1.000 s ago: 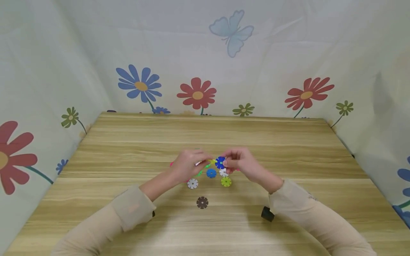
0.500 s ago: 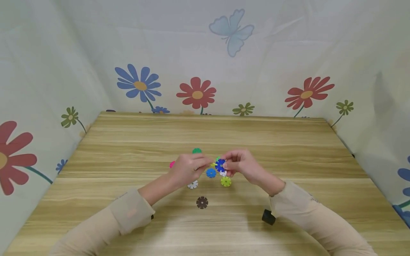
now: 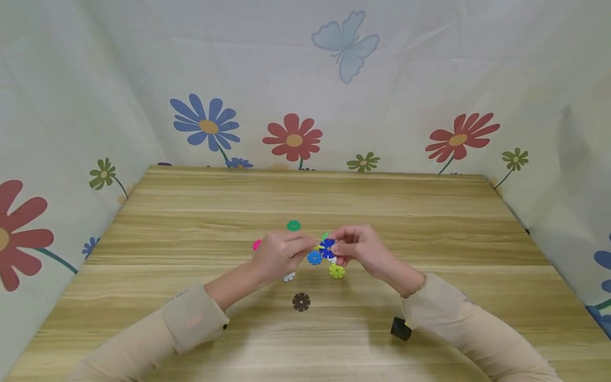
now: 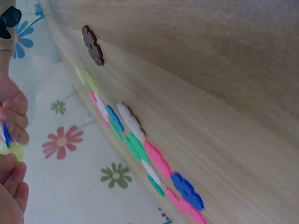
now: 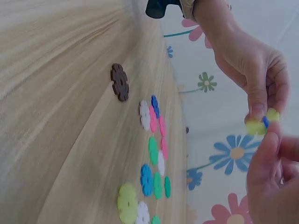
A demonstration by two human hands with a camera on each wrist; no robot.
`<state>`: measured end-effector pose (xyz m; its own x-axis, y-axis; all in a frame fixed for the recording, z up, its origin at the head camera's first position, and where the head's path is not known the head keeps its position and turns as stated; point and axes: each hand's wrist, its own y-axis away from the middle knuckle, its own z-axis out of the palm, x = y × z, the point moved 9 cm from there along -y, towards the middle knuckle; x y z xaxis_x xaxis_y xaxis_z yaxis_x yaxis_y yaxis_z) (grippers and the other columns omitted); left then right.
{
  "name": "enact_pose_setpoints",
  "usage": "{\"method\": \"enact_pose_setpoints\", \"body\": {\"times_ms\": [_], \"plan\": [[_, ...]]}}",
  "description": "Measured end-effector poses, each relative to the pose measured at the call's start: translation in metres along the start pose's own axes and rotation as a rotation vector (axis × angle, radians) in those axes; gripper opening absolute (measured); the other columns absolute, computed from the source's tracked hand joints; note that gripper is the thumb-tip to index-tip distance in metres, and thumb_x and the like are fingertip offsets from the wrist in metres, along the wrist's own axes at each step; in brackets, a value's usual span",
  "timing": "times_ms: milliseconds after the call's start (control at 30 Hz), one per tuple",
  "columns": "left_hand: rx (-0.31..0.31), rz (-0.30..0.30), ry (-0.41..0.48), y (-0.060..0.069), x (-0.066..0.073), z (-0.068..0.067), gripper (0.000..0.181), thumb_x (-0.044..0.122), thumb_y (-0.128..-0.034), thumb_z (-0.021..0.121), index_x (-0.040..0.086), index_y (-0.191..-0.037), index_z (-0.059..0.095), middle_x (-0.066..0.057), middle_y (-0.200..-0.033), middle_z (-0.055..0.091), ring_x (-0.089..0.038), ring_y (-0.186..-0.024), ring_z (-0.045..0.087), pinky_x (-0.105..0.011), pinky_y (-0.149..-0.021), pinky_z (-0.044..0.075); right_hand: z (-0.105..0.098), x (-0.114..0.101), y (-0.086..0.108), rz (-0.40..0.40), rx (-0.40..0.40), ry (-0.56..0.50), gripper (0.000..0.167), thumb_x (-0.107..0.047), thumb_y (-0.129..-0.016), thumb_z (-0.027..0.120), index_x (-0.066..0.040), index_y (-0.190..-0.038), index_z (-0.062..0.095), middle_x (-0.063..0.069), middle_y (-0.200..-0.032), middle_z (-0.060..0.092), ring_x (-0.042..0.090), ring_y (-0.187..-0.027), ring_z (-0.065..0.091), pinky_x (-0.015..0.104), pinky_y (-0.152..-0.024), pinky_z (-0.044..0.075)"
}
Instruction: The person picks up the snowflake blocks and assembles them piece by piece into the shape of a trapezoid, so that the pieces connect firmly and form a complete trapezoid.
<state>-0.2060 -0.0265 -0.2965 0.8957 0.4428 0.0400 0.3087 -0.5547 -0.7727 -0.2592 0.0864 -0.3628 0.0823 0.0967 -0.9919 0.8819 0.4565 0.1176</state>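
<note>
My left hand (image 3: 281, 255) pinches a yellow notched plastic disc (image 5: 254, 127) between thumb and fingers. Close on its right, my right hand (image 3: 366, 249) grips a dark blue notched disc (image 3: 327, 248) by the edge. The two discs meet above the table, and in the right wrist view the blue one stands edge-on, crosswise against the yellow one. Fingers hide much of both, so how deep the notches sit in each other cannot be told. Beneath the hands lie loose discs, among them a lighter blue disc (image 3: 314, 258) and a yellow-green disc (image 3: 337, 270).
Several more discs lie flat on the wooden table (image 3: 200, 212): a brown disc (image 3: 301, 302) nearer the front, a green disc (image 3: 293, 225) behind, a pink disc (image 3: 257, 245) partly covered by the left hand. A flower-printed curtain (image 3: 382, 106) encloses the back and sides.
Both hands have sunk slightly, and the left has shifted a little. The yellow disc, held more apart earlier, now overlaps the dark blue one. The loose discs have stayed put.
</note>
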Motion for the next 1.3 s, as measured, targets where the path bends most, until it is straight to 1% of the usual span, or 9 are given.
{"method": "enact_pose_setpoints", "body": {"times_ms": [133, 233, 400, 567, 700, 867, 967, 1100, 1300], "plan": [[-0.023, -0.021, 0.028, 0.001, -0.001, 0.002, 0.009, 0.002, -0.0695, 0.070, 0.004, -0.078, 0.070, -0.004, -0.074, 0.069, -0.011, -0.064, 0.065, -0.014, -0.056, 0.050, 0.001, -0.001, 0.001, 0.001, -0.008, 0.001, 0.027, 0.007, -0.082, 0.052, 0.022, -0.103, 0.048, -0.003, -0.062, 0.059, 0.005, -0.049, 0.054, 0.018, -0.048, 0.048], [-0.060, -0.074, 0.072, 0.002, -0.007, 0.006, 0.009, 0.004, -0.0719, 0.070, 0.004, -0.081, 0.069, -0.004, -0.076, 0.069, -0.011, -0.066, 0.065, -0.014, -0.058, 0.050, 0.002, -0.001, 0.002, 0.014, -0.011, 0.005, 0.028, 0.006, -0.083, 0.052, 0.022, -0.105, 0.048, -0.003, -0.062, 0.059, 0.005, -0.049, 0.054, 0.018, -0.049, 0.049], [-0.176, -0.159, 0.117, 0.007, -0.015, 0.016, 0.022, 0.013, -0.0737, 0.070, 0.006, -0.095, 0.068, -0.004, -0.088, 0.069, -0.012, -0.078, 0.065, -0.017, -0.067, 0.051, 0.002, 0.002, 0.000, 0.047, -0.021, 0.034, 0.029, 0.003, -0.083, 0.053, 0.019, -0.108, 0.050, -0.003, -0.064, 0.061, 0.006, -0.052, 0.056, 0.020, -0.053, 0.051], [-0.284, -0.213, 0.096, 0.011, -0.018, 0.025, 0.042, 0.033, -0.0728, 0.071, 0.011, -0.107, 0.064, -0.002, -0.102, 0.066, -0.012, -0.093, 0.062, -0.022, -0.075, 0.051, 0.004, 0.006, -0.003, 0.073, -0.021, 0.029, 0.026, 0.002, -0.083, 0.055, 0.015, -0.105, 0.051, -0.001, -0.066, 0.060, 0.008, -0.055, 0.058, 0.023, -0.055, 0.052], [-0.293, -0.226, 0.092, 0.012, -0.019, 0.029, 0.045, 0.041, -0.0748, 0.066, 0.011, -0.107, 0.064, -0.001, -0.102, 0.066, -0.012, -0.096, 0.061, -0.023, -0.077, 0.051, 0.010, 0.006, -0.003, 0.070, -0.032, -0.008, 0.021, 0.002, -0.082, 0.057, 0.011, -0.099, 0.050, -0.001, -0.067, 0.060, 0.010, -0.056, 0.060, 0.022, -0.055, 0.052], [-0.283, -0.231, 0.110, 0.013, -0.021, 0.029, 0.042, 0.040, -0.0754, 0.066, 0.011, -0.106, 0.065, -0.001, -0.100, 0.067, -0.012, -0.094, 0.061, -0.021, -0.076, 0.051, 0.009, 0.007, -0.005, 0.056, -0.056, -0.020, 0.016, 0.000, -0.082, 0.057, 0.006, -0.094, 0.050, -0.001, -0.068, 0.061, 0.011, -0.059, 0.061, 0.024, -0.058, 0.053], [-0.296, -0.249, 0.103, 0.015, -0.025, 0.028, 0.041, 0.036, -0.0729, 0.070, 0.010, -0.104, 0.065, -0.003, -0.101, 0.067, -0.013, -0.093, 0.061, -0.022, -0.075, 0.051, 0.004, 0.011, -0.011, 0.055, -0.072, 0.036, 0.018, -0.004, -0.082, 0.059, 0.005, -0.095, 0.052, -0.001, -0.072, 0.061, 0.012, -0.063, 0.061, 0.031, -0.063, 0.053], [-0.343, -0.296, 0.079, 0.021, -0.034, 0.028, 0.042, 0.034, -0.0713, 0.071, 0.010, -0.106, 0.065, -0.005, -0.103, 0.065, -0.015, -0.094, 0.061, -0.025, -0.076, 0.051, -0.007, 0.020, -0.020, 0.053, -0.089, 0.194, 0.026, -0.006, -0.080, 0.060, 0.009, -0.100, 0.053, 0.001, -0.079, 0.058, 0.011, -0.067, 0.057, 0.036, -0.068, 0.052], [-0.397, -0.351, 0.078, 0.030, -0.046, 0.030, 0.044, 0.036, -0.0720, 0.070, 0.011, -0.108, 0.064, -0.007, -0.105, 0.065, -0.018, -0.096, 0.060, -0.029, -0.080, 0.051, -0.016, 0.034, -0.034, -0.022, -0.137, 0.489, 0.024, -0.002, -0.078, 0.062, 0.009, -0.099, 0.060, 0.013, -0.083, 0.060, 0.010, -0.064, 0.051, 0.029, -0.058, 0.049]]}}
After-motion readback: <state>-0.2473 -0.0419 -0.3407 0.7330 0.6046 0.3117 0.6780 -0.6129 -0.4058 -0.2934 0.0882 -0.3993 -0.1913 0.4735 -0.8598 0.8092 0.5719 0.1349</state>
